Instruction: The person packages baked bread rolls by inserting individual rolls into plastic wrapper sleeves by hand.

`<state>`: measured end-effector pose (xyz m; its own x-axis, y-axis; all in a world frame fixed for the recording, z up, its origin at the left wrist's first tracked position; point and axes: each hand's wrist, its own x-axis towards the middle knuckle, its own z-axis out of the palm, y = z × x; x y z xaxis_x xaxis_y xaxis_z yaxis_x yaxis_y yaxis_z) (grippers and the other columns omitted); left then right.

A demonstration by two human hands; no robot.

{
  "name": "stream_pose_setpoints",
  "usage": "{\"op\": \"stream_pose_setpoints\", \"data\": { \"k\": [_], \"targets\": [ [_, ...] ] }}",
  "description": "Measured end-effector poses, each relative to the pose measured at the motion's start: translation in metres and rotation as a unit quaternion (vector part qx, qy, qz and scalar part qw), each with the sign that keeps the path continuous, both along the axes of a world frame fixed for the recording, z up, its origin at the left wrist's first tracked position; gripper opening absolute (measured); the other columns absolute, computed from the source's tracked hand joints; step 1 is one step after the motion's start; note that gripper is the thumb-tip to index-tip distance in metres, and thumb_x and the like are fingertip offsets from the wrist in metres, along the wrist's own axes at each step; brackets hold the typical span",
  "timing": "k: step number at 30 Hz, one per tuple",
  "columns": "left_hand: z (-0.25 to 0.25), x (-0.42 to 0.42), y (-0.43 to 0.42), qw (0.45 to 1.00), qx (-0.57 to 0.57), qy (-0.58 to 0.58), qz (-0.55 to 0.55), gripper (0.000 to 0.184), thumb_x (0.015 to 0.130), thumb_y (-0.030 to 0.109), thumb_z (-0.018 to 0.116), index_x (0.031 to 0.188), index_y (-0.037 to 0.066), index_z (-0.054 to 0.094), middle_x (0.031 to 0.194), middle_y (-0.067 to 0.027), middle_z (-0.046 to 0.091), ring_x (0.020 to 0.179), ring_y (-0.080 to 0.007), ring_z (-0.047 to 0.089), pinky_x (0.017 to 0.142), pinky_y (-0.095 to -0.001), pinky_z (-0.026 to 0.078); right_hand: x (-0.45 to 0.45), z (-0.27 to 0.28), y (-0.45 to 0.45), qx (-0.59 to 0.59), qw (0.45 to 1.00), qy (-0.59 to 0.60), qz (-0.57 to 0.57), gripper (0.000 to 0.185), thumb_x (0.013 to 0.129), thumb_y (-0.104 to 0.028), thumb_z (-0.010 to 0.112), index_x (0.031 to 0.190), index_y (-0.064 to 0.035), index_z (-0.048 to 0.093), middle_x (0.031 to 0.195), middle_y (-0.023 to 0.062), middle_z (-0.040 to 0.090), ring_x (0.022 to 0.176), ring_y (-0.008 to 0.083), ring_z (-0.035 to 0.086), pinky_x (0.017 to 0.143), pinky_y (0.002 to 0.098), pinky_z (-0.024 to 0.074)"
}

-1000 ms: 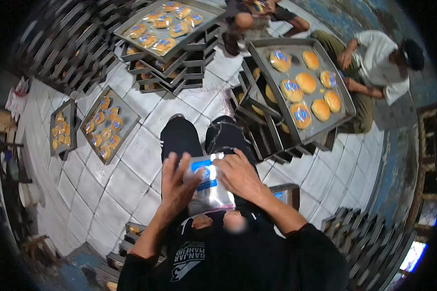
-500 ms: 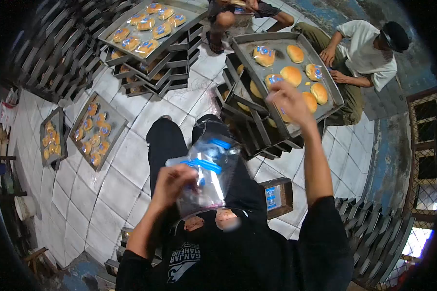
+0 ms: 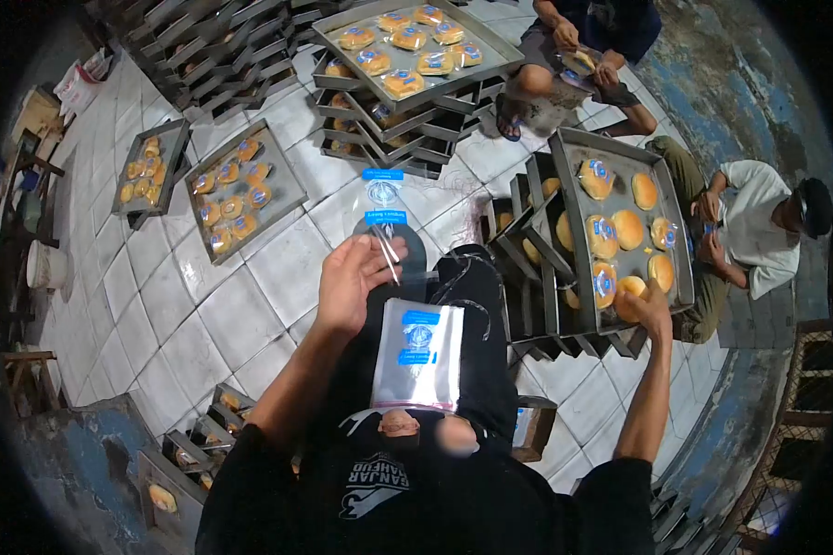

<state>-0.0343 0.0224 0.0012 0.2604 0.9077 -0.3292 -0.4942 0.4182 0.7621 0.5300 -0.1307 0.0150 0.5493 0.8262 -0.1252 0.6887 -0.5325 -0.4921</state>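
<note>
A clear plastic bag with blue print [image 3: 384, 196] is pinched in my left hand [image 3: 347, 282], held up above my knees. On my lap lies a stack of similar printed bags [image 3: 418, 356]. My right hand [image 3: 650, 310] reaches to the near right part of a metal tray [image 3: 578, 213], its fingers closed round a bare round bun [image 3: 628, 289]. Bare buns [image 3: 627, 229] and bagged buns [image 3: 602, 238] lie on that tray, which rests on stacked trays.
Another tray stack with bagged buns [image 3: 409, 38] stands ahead. Two trays of buns [image 3: 234, 196] lie left on the tiled floor [image 3: 208, 319]. One person [image 3: 759, 217] sits at the right; another [image 3: 588, 46] sits ahead, holding a bun. A small box [image 3: 533, 428] is beside my thigh.
My left hand has lifted one bag off the lap stack and moved it forward. My right hand has gone from the bags to the right tray and closed on a bun. The view has shifted.
</note>
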Motion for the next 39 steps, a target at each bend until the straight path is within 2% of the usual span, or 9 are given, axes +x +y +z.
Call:
{"op": "stream_pose_setpoints", "data": {
  "k": [4, 7, 9, 12, 18, 24, 29, 33, 39],
  "targets": [
    [-0.007, 0.018, 0.025, 0.996, -0.031, -0.077, 0.041, 0.019, 0.106, 0.022, 0.055, 0.106, 0.003, 0.061, 0.118, -0.0194, 0.070, 0.113, -0.0285, 0.069, 0.091, -0.0416, 0.057, -0.140, 0.078, 0.024, 0.348, 0.912, 0.215, -0.012, 0.049, 0.083, -0.022, 0.082, 0.120, 0.0004, 0.059, 0.108, 0.0109, 0.069, 0.099, 0.0209, 0.068, 0.087, 0.0353, 0.0552],
    [-0.024, 0.042, 0.036, 0.993, -0.063, -0.082, 0.051, 0.017, 0.104, 0.021, 0.060, 0.103, 0.004, 0.061, 0.117, -0.0197, 0.070, 0.109, -0.0281, 0.070, 0.087, -0.0397, 0.060, -0.246, 0.085, 0.038, 0.302, 0.876, 0.374, 0.046, 0.050, 0.081, -0.012, 0.083, 0.124, -0.0029, 0.059, 0.113, 0.0076, 0.069, 0.099, 0.0173, 0.068, 0.090, 0.0334, 0.0549],
    [-0.024, 0.056, 0.040, 0.993, -0.074, -0.078, 0.043, 0.017, 0.102, 0.020, 0.063, 0.103, 0.003, 0.060, 0.114, -0.0198, 0.070, 0.105, -0.0283, 0.071, 0.082, -0.0387, 0.061, -0.318, 0.076, 0.044, 0.298, 0.908, 0.245, 0.165, 0.050, 0.077, -0.002, 0.081, 0.122, -0.0053, 0.060, 0.115, 0.0114, 0.067, 0.107, 0.0251, 0.067, 0.092, 0.0372, 0.0554],
    [0.009, 0.071, 0.023, 0.995, -0.038, -0.079, 0.052, 0.025, 0.100, 0.023, 0.067, 0.101, 0.001, 0.055, 0.108, -0.0179, 0.069, 0.104, -0.0310, 0.072, 0.087, -0.0412, 0.059, -0.352, 0.043, 0.066, 0.401, 0.823, -0.001, 0.403, 0.055, 0.065, 0.010, 0.075, 0.116, -0.0049, 0.059, 0.121, 0.0183, 0.062, 0.115, 0.0379, 0.064, 0.097, 0.0424, 0.0548],
    [0.026, 0.047, 0.014, 0.978, -0.144, -0.139, -0.056, 0.034, 0.105, 0.039, 0.050, 0.107, 0.008, 0.063, 0.114, -0.0114, 0.071, 0.107, -0.0238, 0.069, 0.100, -0.0402, 0.052, -0.359, 0.045, 0.091, 0.453, 0.788, -0.115, 0.401, 0.044, 0.070, 0.004, 0.071, 0.111, -0.0054, 0.062, 0.121, 0.0161, 0.062, 0.111, 0.0368, 0.066, 0.095, 0.0485, 0.0551],
    [-0.019, 0.010, 0.020, 0.943, -0.143, -0.272, -0.127, 0.047, 0.102, 0.043, 0.046, 0.122, 0.005, 0.066, 0.118, -0.0132, 0.072, 0.110, -0.0263, 0.068, 0.103, -0.0405, 0.050, -0.413, 0.026, 0.083, 0.284, 0.869, 0.040, 0.403, 0.055, 0.083, -0.004, 0.070, 0.136, -0.0009, 0.053, 0.142, 0.0189, 0.054, 0.133, 0.0367, 0.052, 0.114, 0.0585, 0.0321],
    [0.009, 0.041, -0.042, 0.993, -0.025, -0.086, 0.082, 0.050, 0.111, 0.045, 0.035, 0.135, 0.006, 0.055, 0.134, -0.0120, 0.062, 0.125, -0.0238, 0.060, 0.113, -0.0396, 0.042, -0.406, 0.020, 0.090, 0.284, 0.873, -0.049, 0.395, 0.060, 0.087, 0.001, 0.068, 0.144, -0.0014, 0.049, 0.147, 0.0198, 0.052, 0.139, 0.0376, 0.049, 0.116, 0.0591, 0.0331],
    [0.003, -0.001, 0.004, 0.941, 0.068, -0.323, -0.070, 0.047, 0.110, 0.043, 0.042, 0.138, 0.006, 0.053, 0.132, -0.0108, 0.064, 0.126, -0.0239, 0.059, 0.111, -0.0406, 0.043, -0.414, 0.022, 0.085, 0.320, 0.844, 0.127, 0.412, 0.054, 0.084, 0.004, 0.066, 0.137, -0.0023, 0.055, 0.140, 0.0174, 0.060, 0.132, 0.0343, 0.057, 0.119, 0.0555, 0.0309],
    [0.016, 0.049, -0.025, 0.976, -0.004, -0.209, 0.065, 0.046, 0.111, 0.039, 0.041, 0.142, 0.007, 0.048, 0.140, -0.0095, 0.058, 0.132, -0.0224, 0.053, 0.116, -0.0391, 0.036, -0.398, 0.025, 0.106, 0.345, 0.847, -0.076, 0.397, 0.051, 0.085, -0.002, 0.065, 0.135, -0.0029, 0.058, 0.137, 0.0161, 0.061, 0.134, 0.0329, 0.055, 0.120, 0.0582, 0.0271]
  ]
}}
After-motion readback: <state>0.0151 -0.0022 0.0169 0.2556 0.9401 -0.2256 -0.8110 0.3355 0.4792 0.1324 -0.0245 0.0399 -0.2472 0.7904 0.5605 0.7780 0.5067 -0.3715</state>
